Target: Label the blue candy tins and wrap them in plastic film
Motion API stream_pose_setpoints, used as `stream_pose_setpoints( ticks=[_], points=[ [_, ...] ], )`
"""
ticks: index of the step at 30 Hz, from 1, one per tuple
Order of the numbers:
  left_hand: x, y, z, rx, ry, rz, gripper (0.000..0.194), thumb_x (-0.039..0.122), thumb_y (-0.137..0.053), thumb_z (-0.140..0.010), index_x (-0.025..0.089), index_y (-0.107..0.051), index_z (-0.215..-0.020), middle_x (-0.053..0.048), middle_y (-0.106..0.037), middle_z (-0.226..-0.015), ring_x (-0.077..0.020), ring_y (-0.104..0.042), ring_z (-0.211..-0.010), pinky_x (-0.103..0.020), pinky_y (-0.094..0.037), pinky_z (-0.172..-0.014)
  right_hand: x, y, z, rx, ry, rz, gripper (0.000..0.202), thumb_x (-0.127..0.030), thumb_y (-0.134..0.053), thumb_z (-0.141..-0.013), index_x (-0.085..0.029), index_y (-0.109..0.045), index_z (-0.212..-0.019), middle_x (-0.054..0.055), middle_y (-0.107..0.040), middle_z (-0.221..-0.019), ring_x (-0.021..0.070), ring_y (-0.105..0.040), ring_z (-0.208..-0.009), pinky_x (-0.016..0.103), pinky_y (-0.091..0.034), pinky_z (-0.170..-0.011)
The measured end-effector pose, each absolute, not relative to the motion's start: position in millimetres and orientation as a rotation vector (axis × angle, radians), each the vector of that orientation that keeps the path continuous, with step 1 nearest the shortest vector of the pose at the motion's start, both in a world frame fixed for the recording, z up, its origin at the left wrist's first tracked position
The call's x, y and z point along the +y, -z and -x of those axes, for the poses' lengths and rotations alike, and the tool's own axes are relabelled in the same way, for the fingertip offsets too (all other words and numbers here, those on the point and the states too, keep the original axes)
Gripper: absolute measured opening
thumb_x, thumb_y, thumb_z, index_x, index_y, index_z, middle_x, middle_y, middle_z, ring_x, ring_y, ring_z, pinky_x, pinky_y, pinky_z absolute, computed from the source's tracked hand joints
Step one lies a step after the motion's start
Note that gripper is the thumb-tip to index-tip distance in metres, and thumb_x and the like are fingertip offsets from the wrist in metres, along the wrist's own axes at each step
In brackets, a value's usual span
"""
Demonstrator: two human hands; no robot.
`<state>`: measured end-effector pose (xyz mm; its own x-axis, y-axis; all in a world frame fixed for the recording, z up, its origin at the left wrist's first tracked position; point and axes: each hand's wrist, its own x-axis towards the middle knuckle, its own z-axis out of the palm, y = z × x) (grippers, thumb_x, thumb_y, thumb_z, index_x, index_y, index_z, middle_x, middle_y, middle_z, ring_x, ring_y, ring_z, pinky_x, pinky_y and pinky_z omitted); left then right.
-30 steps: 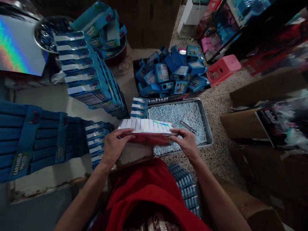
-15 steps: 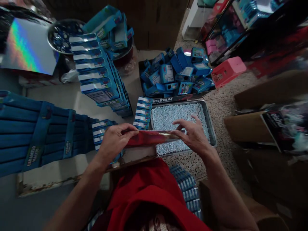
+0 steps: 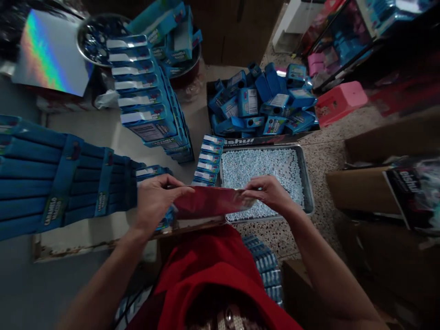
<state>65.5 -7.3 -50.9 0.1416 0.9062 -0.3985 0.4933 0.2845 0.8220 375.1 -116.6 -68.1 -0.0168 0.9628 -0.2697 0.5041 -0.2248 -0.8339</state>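
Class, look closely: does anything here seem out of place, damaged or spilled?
The table's near edge looks chipped and stained brown, unlike its pale top. Blue boxes in the carton lie jumbled, while the stack left of it stands neatly lined up. No spill is evident.

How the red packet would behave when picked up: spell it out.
Likely light: the left hand and right hand merely pinch the red packet near its ends. Probably floppy, since it looks thin. Perhaps slippery, given its glossy sheen.
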Motion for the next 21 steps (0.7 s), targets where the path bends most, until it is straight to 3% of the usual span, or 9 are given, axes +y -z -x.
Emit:
stream_pose_setpoints(
  ticks=[2, 4, 11, 14, 17, 21],
  points=[
    [-14, 59, -71, 1.506, -0.534, -1.224, 0.030, 0.040, -0.094, -0.057, 0.019, -0.075, -0.069, -0.001, -0.070, -0.062, -0.0148, -0.060, -0.056, -0.023, -0.044, -0.050, -117, 70, -384, -1.272, -1.258, 1.824, 0.023, -0.042, -0.085, -0.077, -0.022, -0.078, -0.066, 0.000, -0.069, -0.058, 0.0145, -0.059, -0.054, 0.029, -0.046, -0.056],
    [-21, 70, -77, 1.487, -0.551, -1.068, 0.035, 0.041, -0.095, -0.055, 0.018, -0.075, -0.071, -0.002, -0.072, -0.065, -0.0149, -0.062, -0.058, -0.023, -0.046, -0.052, -113, 76, -393, -1.110, -1.313, 1.872, 0.028, -0.043, -0.090, -0.068, -0.021, -0.075, -0.059, 0.000, -0.065, -0.053, 0.0133, -0.056, -0.049, 0.026, -0.039, -0.048],
    [-43, 97, -77, 1.255, -0.450, -0.737, 0.043, 0.048, -0.091, -0.063, 0.015, -0.082, -0.090, -0.008, -0.079, -0.087, -0.0185, -0.068, -0.073, -0.027, -0.054, -0.067, -105, 107, -431, -0.996, -1.573, 1.858, 0.033, -0.052, -0.086, -0.069, -0.020, -0.083, -0.074, 0.006, -0.077, -0.072, 0.0172, -0.065, -0.063, 0.030, -0.049, -0.064],
    [-42, 99, -80, 1.235, -0.512, -0.689, 0.057, 0.046, -0.086, -0.070, 0.015, -0.077, -0.117, -0.010, -0.080, -0.096, -0.0212, -0.072, -0.081, -0.031, -0.057, -0.074, -96, 116, -438, -1.030, -1.535, 1.891, 0.037, -0.055, -0.084, -0.071, -0.018, -0.083, -0.079, 0.006, -0.077, -0.074, 0.0180, -0.066, -0.067, 0.031, -0.049, -0.069],
    [-37, 103, -87, 1.239, -0.572, -0.811, 0.073, 0.046, -0.077, -0.081, 0.015, -0.060, -0.145, -0.010, -0.080, -0.098, -0.0240, -0.073, -0.089, -0.034, -0.058, -0.079, -74, 115, -431, -1.243, -1.242, 2.062, 0.031, -0.048, -0.076, -0.081, -0.018, -0.081, -0.083, 0.006, -0.076, -0.076, 0.0206, -0.066, -0.074, 0.033, -0.048, -0.073],
    [-32, 116, -94, 1.295, -0.639, -0.996, 0.062, 0.041, -0.067, -0.089, 0.016, -0.059, -0.145, -0.009, -0.079, -0.096, -0.0252, -0.073, -0.093, -0.036, -0.059, -0.084, -46, 101, -372, -1.594, -0.321, 2.147, 0.020, -0.028, -0.064, -0.095, -0.019, -0.079, -0.106, 0.010, -0.077, -0.104, 0.0277, -0.064, -0.102, 0.043, -0.044, -0.092]
  ],
)
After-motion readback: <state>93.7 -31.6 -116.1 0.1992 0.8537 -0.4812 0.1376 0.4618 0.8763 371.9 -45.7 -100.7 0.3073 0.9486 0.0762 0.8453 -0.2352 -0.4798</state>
